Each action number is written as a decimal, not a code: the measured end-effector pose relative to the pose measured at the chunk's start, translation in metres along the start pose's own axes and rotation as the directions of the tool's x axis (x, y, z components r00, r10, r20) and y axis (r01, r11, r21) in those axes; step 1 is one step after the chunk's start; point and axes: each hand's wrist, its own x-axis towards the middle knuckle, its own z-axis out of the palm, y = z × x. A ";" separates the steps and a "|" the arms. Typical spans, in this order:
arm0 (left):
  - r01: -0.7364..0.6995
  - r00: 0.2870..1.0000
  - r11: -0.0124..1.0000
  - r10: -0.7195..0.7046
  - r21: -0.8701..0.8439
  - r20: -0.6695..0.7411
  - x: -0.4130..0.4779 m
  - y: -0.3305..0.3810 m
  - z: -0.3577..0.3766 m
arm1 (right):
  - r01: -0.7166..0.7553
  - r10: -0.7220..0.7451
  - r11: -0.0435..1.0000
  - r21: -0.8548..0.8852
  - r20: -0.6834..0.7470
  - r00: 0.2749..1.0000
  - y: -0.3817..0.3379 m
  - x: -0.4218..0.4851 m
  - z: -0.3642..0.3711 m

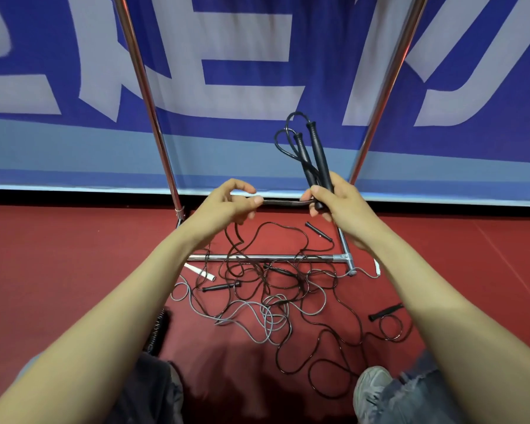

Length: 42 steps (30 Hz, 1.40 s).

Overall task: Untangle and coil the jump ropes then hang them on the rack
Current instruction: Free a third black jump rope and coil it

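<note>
Two black handles [314, 160] are sticking up from gripping R hand [340, 206]. L hand [224, 206] is pinching rope [283, 202] btwn both.

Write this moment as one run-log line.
stage: coiling one rope | right hand: grips two black handles | left hand: pinches black rope | floor: tangle of black and grey ropes across rack base bar

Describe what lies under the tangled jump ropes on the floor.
The red floor shows through the tangled jump ropes, and the rack's chrome base bar runs beneath several black strands. Only thin strips of floor and bar are hidden where cords cross them.
</note>
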 end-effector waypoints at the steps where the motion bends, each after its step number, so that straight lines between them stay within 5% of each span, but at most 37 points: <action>1: 0.034 0.999 0.999 -0.033 -0.018 0.023 0.001 -0.002 -0.001 | 0.041 -0.042 0.999 0.020 0.029 0.999 -0.004 -0.003 0.000; 6: 0.166 0.976 0.983 -0.152 -0.080 0.158 0.002 -0.011 -0.008 | 0.143 -0.146 0.989 0.029 0.177 0.973 -0.014 -0.017 0.001; 10: 0.204 0.965 0.966 -0.172 -0.157 0.198 0.004 -0.012 -0.010 | 0.056 -0.080 0.982 0.181 0.124 0.989 -0.009 -0.012 0.000; 15: 0.073 0.974 0.995 -0.086 0.070 0.207 -0.003 -0.007 0.002 | -0.076 0.062 0.914 0.398 0.048 0.997 -0.002 -0.003 0.003; 20: -0.105 0.989 0.994 0.106 -0.010 0.105 -0.010 0.002 0.032 | -0.088 0.120 0.814 0.574 -0.017 0.993 -0.003 -0.001 0.012; 26: -0.155 0.982 0.926 0.183 0.345 -0.051 -0.007 -0.006 0.047 | -0.176 0.203 0.873 0.455 -0.011 0.979 0.006 0.003 0.016; 31: -0.168 0.983 0.876 0.114 0.452 0.143 -0.018 -0.006 0.060 | -0.097 0.166 0.722 0.685 -0.035 0.985 0.007 0.005 0.019; 38: -0.166 0.977 0.869 0.082 0.466 0.196 -0.022 0.000 0.056 | 0.005 0.077 0.879 0.477 -0.152 0.985 0.014 0.006 0.023; 42: -0.151 0.988 0.942 0.153 0.299 0.017 -0.019 0.010 0.048 | -0.044 0.121 0.882 0.470 -0.134 0.984 0.013 0.007 0.022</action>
